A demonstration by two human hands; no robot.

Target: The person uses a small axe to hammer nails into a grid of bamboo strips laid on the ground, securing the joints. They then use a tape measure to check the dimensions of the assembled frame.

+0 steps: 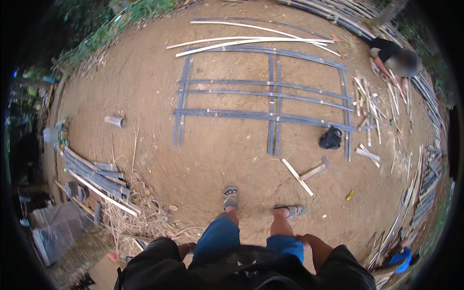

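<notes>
I stand on brown earth, my right hand (303, 239) resting against the leg of my blue shorts, fingers partly showing and nothing seen in them. My left hand (187, 249) hangs beside the other thigh, its fingers mostly hidden. Ahead lies a flat grid of dark split-bamboo strips (232, 114), lengthwise strips crossing upright pairs. Nearer my feet are a pale wooden strip (297, 177) and a hammer (315, 171) with a wooden handle and dark head. A black plastic bag (330, 138) sits by the grid's lower right corner.
Long pale strips (256, 40) lie past the grid's far edge. A person (389, 58) crouches at far right among scattered offcuts (369, 104). Dark bamboo poles (92, 171) are piled at left, near a short brown tube (115, 121). More poles (430, 183) line the right side.
</notes>
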